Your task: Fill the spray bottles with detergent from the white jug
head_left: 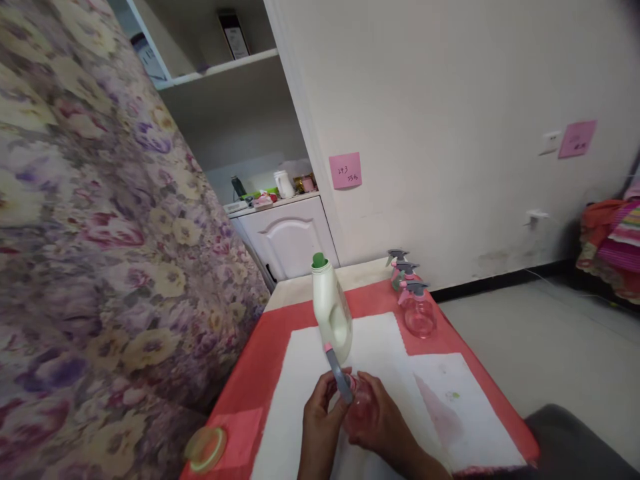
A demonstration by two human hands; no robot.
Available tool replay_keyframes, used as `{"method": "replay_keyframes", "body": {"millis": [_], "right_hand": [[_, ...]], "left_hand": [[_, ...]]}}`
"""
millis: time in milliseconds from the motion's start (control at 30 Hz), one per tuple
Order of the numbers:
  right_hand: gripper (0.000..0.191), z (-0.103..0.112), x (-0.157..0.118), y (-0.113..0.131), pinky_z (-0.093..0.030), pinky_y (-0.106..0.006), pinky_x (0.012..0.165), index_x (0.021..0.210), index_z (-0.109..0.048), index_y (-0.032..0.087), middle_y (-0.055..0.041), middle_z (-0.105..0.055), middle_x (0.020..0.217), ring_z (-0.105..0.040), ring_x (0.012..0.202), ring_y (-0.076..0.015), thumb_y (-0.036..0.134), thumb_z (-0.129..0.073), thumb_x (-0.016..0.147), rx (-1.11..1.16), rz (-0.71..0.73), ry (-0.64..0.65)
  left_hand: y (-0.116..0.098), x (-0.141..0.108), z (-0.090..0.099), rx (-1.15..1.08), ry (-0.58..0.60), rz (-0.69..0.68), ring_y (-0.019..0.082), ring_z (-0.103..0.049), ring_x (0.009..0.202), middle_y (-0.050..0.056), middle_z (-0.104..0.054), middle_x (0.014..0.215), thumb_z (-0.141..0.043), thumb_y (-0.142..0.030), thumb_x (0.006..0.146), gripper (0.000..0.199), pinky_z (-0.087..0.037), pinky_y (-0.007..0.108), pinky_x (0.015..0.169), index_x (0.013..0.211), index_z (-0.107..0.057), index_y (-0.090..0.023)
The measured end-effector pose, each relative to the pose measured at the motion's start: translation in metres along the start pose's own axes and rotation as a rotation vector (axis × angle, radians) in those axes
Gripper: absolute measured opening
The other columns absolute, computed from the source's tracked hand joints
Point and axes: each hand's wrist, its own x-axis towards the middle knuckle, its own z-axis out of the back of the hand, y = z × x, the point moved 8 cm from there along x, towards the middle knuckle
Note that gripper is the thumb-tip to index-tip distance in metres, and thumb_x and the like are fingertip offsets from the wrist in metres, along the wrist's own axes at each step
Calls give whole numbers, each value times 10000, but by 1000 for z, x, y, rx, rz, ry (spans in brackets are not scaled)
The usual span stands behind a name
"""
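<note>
A clear pink spray bottle with a grey and pink trigger head is between my hands over the white sheet. My left hand pinches the trigger head at its neck. My right hand is wrapped round the bottle's body. Just beyond them, a pale green jug with a handle and a green top stands upright. Another pink spray bottle stands at the table's right side, with several more trigger heads behind it.
White sheets lie on the red tablecloth. A round, green-rimmed clear container sits near the left edge. A floral curtain hangs at the left. A white cabinet and the wall stand behind the table.
</note>
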Motion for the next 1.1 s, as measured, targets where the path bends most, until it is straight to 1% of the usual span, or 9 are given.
{"method": "replay_keyframes", "body": {"millis": [167, 300, 367, 433, 533, 667, 800, 933, 1100], "right_hand": [[953, 3, -1, 3, -453, -440, 1025, 1286, -449, 266, -88, -590, 1284, -571, 1192, -318, 68, -807, 425, 20, -16, 4], [948, 5, -1, 5, -452, -425, 1023, 1303, -441, 267, -77, -578, 1307, -562, 1207, -305, 63, -788, 445, 37, -49, 20], [948, 5, -1, 6, -437, -425, 1041, 1312, -436, 274, -71, -575, 1320, -549, 1227, -299, 68, -788, 455, 60, -44, 38], [948, 6, -1, 7, -415, -441, 1061, 1313, -438, 277, -74, -570, 1333, -539, 1242, -305, 78, -795, 458, 69, -28, 46], [952, 6, 0, 6, -413, -462, 1064, 1315, -442, 276, -85, -569, 1340, -539, 1242, -319, 102, -815, 456, 66, -18, 44], [967, 6, 0, 7, -435, -455, 1047, 1324, -442, 283, -81, -564, 1353, -540, 1245, -318, 116, -836, 456, 77, -14, 48], [958, 7, 1, 13, -405, -455, 1080, 1331, -431, 288, -77, -535, 1393, -508, 1285, -303, 126, -837, 479, 88, 17, 51], [959, 6, 2, 20, -363, -457, 1115, 1335, -425, 284, -79, -506, 1428, -479, 1316, -286, 148, -854, 489, 120, 46, 77], [935, 6, 1, 29, -370, -456, 1104, 1340, -419, 289, -82, -506, 1427, -494, 1303, -276, 167, -851, 519, 163, 68, 86]], "left_hand": [[-4, 4, -2, 48, 14, 42, 292, -640, 1111, 73, -738, 1130, -760, -332, 698, 362, -477, 385, 997, 1040, -728, -218], [-12, 10, -9, 92, 142, 30, 298, -634, 1115, 80, -731, 1148, -737, -352, 722, 354, -468, 394, 1005, 1049, -734, -216], [-15, 12, -12, 105, 213, 18, 295, -629, 1118, 79, -724, 1165, -721, -360, 742, 358, -469, 392, 1001, 1070, -726, -219], [-15, 12, -13, 108, 252, -2, 290, -622, 1128, 74, -715, 1181, -699, -360, 767, 371, -470, 385, 997, 1112, -707, -224], [-15, 11, -13, 110, 264, -34, 286, -618, 1129, 75, -705, 1196, -674, -356, 792, 380, -470, 375, 991, 1149, -687, -224], [-19, 9, -15, 122, 280, -72, 283, -620, 1120, 79, -703, 1197, -662, -342, 805, 374, -458, 377, 999, 1160, -681, -225], [-24, 9, -17, 128, 320, -104, 282, -608, 1144, 82, -694, 1215, -648, -340, 818, 377, -434, 393, 1028, 1177, -672, -225], [-20, 11, -16, 90, 315, -94, 285, -597, 1169, 85, -697, 1210, -662, -379, 805, 387, -415, 400, 1052, 1154, -683, -213], [-16, 11, -14, 43, 295, -118, 282, -574, 1208, 81, -682, 1243, -661, -352, 797, 423, -381, 418, 1084, 1198, -657, -217]]}}
